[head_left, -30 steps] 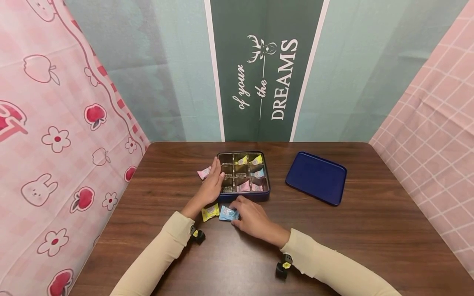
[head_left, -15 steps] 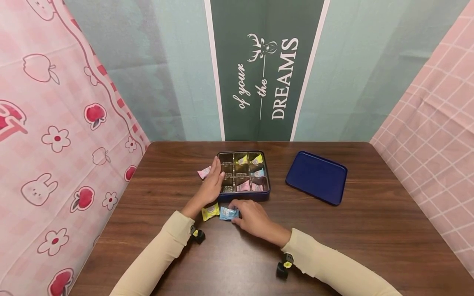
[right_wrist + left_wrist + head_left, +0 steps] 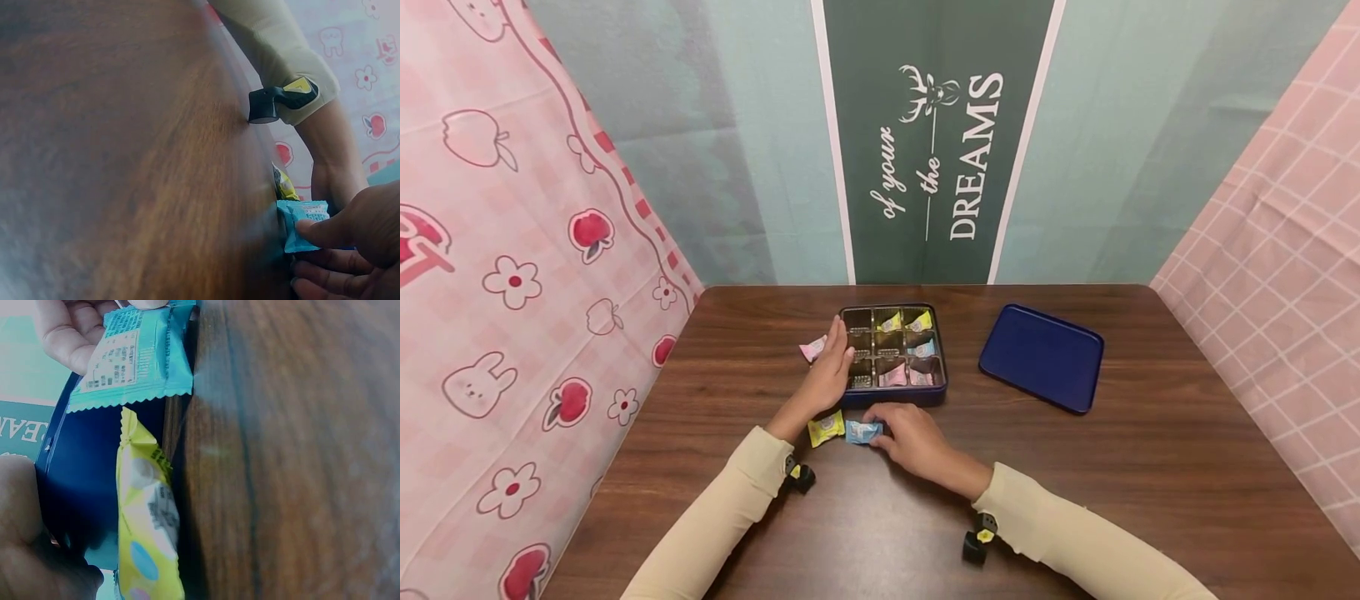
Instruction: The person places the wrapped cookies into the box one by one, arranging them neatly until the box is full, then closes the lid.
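Note:
My left hand [image 3: 829, 372] lies with straight fingers along the left side of a dark blue tin [image 3: 895, 399], which has a divided tray inside. In front of the tin, my right hand [image 3: 917, 439] pinches a blue-wrapped candy [image 3: 862, 432] between thumb and fingers. The right wrist view shows the thumb on top of the blue wrapper [image 3: 300, 222]. Just left of it, near my left wrist, lies a yellow-wrapped candy [image 3: 826, 428]. A pink-wrapped candy [image 3: 812, 349] sits beyond my left hand, partly hidden by it. Yellow, blue and pink candies occupy several compartments, mostly toward the tin's right side.
A dark blue lid [image 3: 1042, 358] rests on the wooden table [image 3: 1165, 467] to the right of the tin. Patterned cloths hang at the left, back and right of the table.
My right fingers have drawn slightly back from the tin's front edge and closed on the blue candy, which has tilted a little. My left hand stays in place.

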Motion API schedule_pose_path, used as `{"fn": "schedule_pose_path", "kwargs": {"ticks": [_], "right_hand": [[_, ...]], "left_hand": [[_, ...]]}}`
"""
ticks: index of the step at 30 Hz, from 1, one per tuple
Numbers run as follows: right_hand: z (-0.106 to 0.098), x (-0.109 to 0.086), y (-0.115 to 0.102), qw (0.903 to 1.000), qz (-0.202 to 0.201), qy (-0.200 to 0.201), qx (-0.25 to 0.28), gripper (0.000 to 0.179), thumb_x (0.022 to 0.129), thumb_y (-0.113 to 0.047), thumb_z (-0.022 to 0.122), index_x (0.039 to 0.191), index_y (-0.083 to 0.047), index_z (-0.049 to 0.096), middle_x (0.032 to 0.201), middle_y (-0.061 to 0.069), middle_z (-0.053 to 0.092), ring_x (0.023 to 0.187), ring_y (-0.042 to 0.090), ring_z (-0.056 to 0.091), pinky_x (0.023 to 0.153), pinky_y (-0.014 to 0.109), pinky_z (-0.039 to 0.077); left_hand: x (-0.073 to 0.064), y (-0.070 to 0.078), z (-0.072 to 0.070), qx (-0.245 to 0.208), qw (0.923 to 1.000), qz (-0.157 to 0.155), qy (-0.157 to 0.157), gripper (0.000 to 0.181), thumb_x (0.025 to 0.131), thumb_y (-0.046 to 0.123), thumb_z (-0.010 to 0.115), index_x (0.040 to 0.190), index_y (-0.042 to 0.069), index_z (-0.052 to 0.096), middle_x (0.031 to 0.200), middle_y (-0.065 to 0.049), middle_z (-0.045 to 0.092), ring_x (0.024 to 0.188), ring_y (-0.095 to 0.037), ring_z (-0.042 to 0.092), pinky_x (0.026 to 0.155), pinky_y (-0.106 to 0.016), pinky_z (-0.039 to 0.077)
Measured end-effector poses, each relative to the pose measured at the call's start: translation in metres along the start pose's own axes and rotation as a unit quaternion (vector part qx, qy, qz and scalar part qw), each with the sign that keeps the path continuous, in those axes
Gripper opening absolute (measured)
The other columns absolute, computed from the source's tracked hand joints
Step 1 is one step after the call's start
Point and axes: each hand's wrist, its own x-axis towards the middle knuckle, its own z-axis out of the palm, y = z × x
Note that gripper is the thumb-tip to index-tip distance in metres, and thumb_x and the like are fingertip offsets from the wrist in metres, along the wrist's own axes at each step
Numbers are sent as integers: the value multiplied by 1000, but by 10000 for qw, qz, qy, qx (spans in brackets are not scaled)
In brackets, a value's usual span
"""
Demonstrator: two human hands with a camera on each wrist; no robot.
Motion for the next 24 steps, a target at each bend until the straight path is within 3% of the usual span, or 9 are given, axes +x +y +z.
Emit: {"fn": "schedule_pose_path", "kwargs": {"ticks": [9, 14, 24], "right_hand": [[3, -1, 4, 9982, -53, 403, 435, 25, 82, -1, 84, 100, -14, 74, 95, -3, 74, 75, 5, 62, 67, 22, 52], [3, -2, 7, 9940, -114, 506, 966, 24, 82, 2, 82, 101, -10, 74, 97, 2, 75, 73, 6, 66, 64, 19, 55], [-1, -7, 14, 9766, 520, 360, 2056, 21, 84, -2, 82, 102, -9, 75, 95, 5, 76, 74, 6, 70, 64, 22, 57]], "left_hand": [[2, -1, 1, 33, 10000, -19, 7, 58, 112, 18, 34, 157, -11, 11, 167, -25, 3, 151, -41, 17, 119, -55, 25], [1, 0, 1, 43, 10000, 31, 21, 58, 112, 17, 34, 157, -12, 11, 167, -26, 4, 151, -42, 17, 119, -55, 25], [0, 1, 1, 99, 10000, 11, 8, 58, 113, 20, 32, 157, -12, 12, 167, -25, 3, 151, -41, 18, 119, -54, 25]]}}
